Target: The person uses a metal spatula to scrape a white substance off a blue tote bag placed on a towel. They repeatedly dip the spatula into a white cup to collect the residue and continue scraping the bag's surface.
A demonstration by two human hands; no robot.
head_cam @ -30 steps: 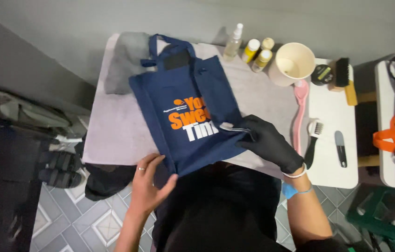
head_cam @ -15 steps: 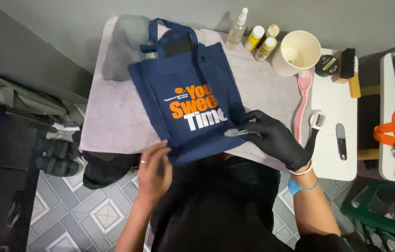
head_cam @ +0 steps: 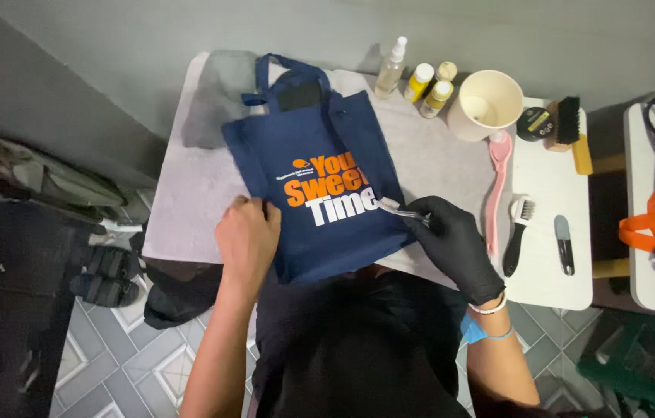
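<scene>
Pinning bag (head_cam: 319, 166) edge, left hand (head_cam: 247, 240); right hand (head_cam: 455, 244) brushes (head_cam: 398, 208).

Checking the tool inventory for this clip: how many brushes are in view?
4, perhaps more hidden. A small brush in the gloved right hand on the navy bag; a pink brush, a black-handled brush and a wooden brush lie to the right.
</scene>
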